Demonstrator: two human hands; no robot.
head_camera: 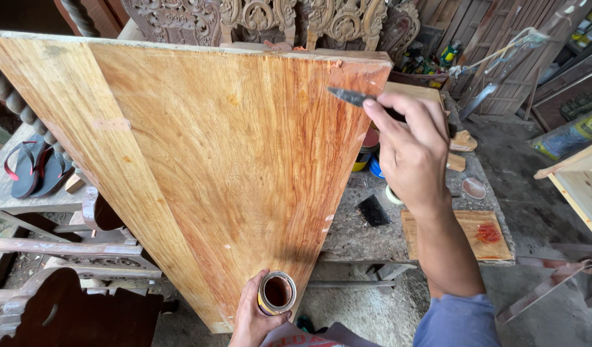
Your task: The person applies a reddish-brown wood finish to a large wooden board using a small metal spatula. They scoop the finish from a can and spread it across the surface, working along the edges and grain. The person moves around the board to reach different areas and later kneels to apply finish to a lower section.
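**Half a plank glossed, a pale strip left bare**

Two bare hands are seen at work on a wide wooden plank [232,160] propped at a slant in a carving workshop. A small brush [350,97] is pinched in the fingers of the right hand [408,151], its dark bristles brought to the plank's upper right corner; the left hand [251,318] is wrapped around a small open tin of dark finish [277,292], held just off the plank's lower end.

By the look of the surface, most of the broad face has been given a warm, reddish gloss, deepest along the right side. A paler band down the left edge looks drier and is judged to be not yet coated, and the ragged right edge [328,222] shows flecks of lighter wood. How much of the plank's far side is done cannot be told.

Room is tight. The right edge overhangs a cluttered grey worktop [360,234], where paint cans [368,149], a dark block [374,210] and a small board dabbed with red [485,232] are set near the working arm. Carved furniture [289,22] is crowded against the top edge, a turned chair frame [64,244] and a pair of sandals [35,168] lie to the left. Open floor [553,193] is left only at the right.
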